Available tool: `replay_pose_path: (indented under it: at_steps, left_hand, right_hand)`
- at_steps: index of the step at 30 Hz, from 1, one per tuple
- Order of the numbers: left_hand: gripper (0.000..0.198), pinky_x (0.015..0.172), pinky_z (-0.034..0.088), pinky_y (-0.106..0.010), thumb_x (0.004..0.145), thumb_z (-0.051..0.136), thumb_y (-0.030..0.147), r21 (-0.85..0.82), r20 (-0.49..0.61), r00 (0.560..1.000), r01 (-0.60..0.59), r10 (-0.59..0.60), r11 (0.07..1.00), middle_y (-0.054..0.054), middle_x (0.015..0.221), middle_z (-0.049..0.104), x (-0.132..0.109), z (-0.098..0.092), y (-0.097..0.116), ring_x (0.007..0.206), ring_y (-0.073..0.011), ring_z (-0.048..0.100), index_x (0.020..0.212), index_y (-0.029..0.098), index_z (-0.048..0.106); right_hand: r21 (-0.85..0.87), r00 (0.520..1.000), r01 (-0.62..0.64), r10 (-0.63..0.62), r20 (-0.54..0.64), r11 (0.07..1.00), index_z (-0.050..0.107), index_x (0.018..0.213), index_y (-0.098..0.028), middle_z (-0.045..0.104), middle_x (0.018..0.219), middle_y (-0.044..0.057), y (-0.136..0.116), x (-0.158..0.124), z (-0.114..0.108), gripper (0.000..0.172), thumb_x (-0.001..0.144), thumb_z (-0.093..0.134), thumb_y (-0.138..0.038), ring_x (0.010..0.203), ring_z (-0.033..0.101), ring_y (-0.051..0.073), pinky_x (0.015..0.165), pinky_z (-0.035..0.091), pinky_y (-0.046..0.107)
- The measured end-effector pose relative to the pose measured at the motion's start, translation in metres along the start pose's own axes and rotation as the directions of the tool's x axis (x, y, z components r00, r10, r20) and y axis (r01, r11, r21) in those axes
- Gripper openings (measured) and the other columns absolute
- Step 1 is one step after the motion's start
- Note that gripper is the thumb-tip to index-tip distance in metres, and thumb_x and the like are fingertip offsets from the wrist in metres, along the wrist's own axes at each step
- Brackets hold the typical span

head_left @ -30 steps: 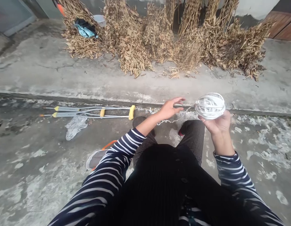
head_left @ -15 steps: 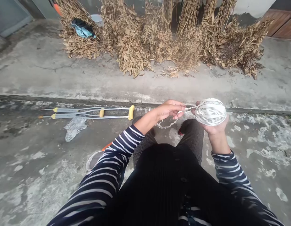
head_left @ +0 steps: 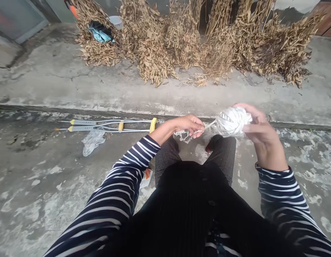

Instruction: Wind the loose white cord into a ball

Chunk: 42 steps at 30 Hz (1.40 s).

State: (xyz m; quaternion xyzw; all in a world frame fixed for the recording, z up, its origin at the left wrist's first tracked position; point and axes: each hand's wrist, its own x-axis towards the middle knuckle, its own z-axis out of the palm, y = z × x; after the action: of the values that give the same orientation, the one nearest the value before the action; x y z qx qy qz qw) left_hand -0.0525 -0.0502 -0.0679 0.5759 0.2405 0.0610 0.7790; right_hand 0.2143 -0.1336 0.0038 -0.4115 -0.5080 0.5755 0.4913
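Observation:
A ball of white cord is gripped at its right side by my right hand, the fingers bent around it from above and beside. From its left side a short taut length of cord runs to my left hand, whose fingers are pinched on it. A loose, crinkled loop of the same cord dangles below the left fingers. Both hands are held above my knees, the ball slightly blurred.
Two crutches with yellow pads lie on the concrete at left, beside a clear plastic bag. A raised concrete step crosses ahead. Bundles of dried plants lean at the back, with a dark and blue cloth on them.
My right hand has turned from beneath the cord ball to its right side, rolling the ball over. The left hand stays pinched on the cord, and the loose loop has drawn up closer to it.

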Motion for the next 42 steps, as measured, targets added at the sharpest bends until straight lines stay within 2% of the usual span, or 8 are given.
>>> replay_pose_path:
  at_steps: [4,10,13,16,20,24,31,42]
  left_hand:
    - [0.03,0.052,0.049,-0.02,0.082,0.085,0.041,0.12,-0.116,0.993,0.028,-0.014,0.992,-0.008,0.071,0.074,-0.016,-0.018,0.0,0.06,-0.0139,0.07,0.076,0.012,0.077]
    - [0.032,0.059,0.053,-0.021,0.084,0.079,0.044,0.191,-0.21,0.977,0.003,0.037,0.982,-0.013,0.088,0.078,-0.029,-0.045,-0.011,0.073,-0.016,0.074,0.082,0.012,0.077]
    - [0.029,0.062,0.055,-0.022,0.086,0.074,0.04,0.254,-0.316,0.948,0.038,0.046,0.966,-0.012,0.094,0.078,-0.022,-0.051,-0.019,0.077,-0.0152,0.072,0.093,0.012,0.079]
    - [0.028,0.063,0.053,-0.019,0.082,0.074,0.024,0.336,-0.598,0.789,0.085,0.142,0.938,-0.011,0.102,0.076,-0.001,-0.044,-0.017,0.077,-0.0123,0.067,0.106,0.011,0.077]
    - [0.048,0.072,0.059,-0.023,0.081,0.073,0.021,0.311,-0.588,0.672,-0.325,0.449,0.893,-0.014,0.141,0.066,0.034,-0.008,0.009,0.112,-0.0206,0.067,0.129,0.016,0.07]
    - [0.038,0.075,0.06,-0.025,0.079,0.073,0.015,0.225,-0.551,0.614,-0.543,0.565,0.809,-0.009,0.114,0.076,0.062,0.029,0.037,0.099,-0.018,0.07,0.117,0.014,0.072]
    - [0.012,0.061,0.046,-0.018,0.087,0.06,0.013,0.396,-0.515,0.664,-0.377,0.543,0.837,0.001,0.063,0.065,0.058,0.03,0.032,0.057,-0.0071,0.061,0.076,0.012,0.066]
    - [0.017,0.048,0.039,-0.016,0.091,0.053,0.011,0.344,-0.502,0.774,-0.23,0.385,0.911,0.0,0.067,0.068,0.043,0.015,0.015,0.05,-0.0059,0.059,0.083,0.011,0.068]
  right_hand:
    - [-0.125,0.962,0.22,-0.236,-0.136,0.967,0.081,0.098,-0.031,0.068,0.091,-0.002,-0.022,0.01,0.009,0.049,0.052,0.097,-0.026,0.078,0.057,0.016,0.077,0.057,0.032]
    - [-0.318,0.764,0.468,-0.558,-0.323,0.824,0.078,0.1,-0.044,0.071,0.106,-0.005,-0.042,0.026,0.009,0.044,0.066,0.093,-0.02,0.103,0.062,0.021,0.101,0.055,0.04]
    - [-0.167,0.822,0.428,-0.459,-0.338,0.888,0.077,0.099,-0.039,0.072,0.106,-0.004,-0.053,0.028,0.008,0.04,0.066,0.089,-0.02,0.097,0.064,0.02,0.08,0.06,0.036]
    - [0.028,0.913,0.319,-0.299,-0.276,0.947,0.074,0.1,-0.03,0.072,0.112,0.0,-0.06,0.027,0.014,0.045,0.058,0.086,-0.021,0.099,0.068,0.023,0.072,0.063,0.036]
    - [0.052,0.974,0.122,-0.11,-0.2,0.991,0.071,0.106,-0.027,0.073,0.107,0.002,-0.053,0.033,0.025,0.054,0.056,0.09,-0.024,0.104,0.071,0.027,0.074,0.068,0.04]
    - [0.103,0.996,0.0,0.009,-0.086,0.995,0.07,0.108,-0.027,0.075,0.113,0.003,-0.037,0.043,0.03,0.05,0.063,0.091,-0.026,0.105,0.072,0.028,0.08,0.071,0.047]
    - [0.184,0.995,-0.076,0.087,-0.053,0.98,0.069,0.108,-0.026,0.076,0.11,0.003,-0.028,0.046,0.02,0.045,0.067,0.088,-0.031,0.094,0.074,0.025,0.066,0.071,0.04]
    - [0.114,0.962,0.021,0.011,-0.272,0.993,0.063,0.085,-0.021,0.073,0.095,0.003,-0.053,0.046,0.009,0.048,0.047,0.09,-0.028,0.083,0.069,0.019,0.06,0.064,0.031]
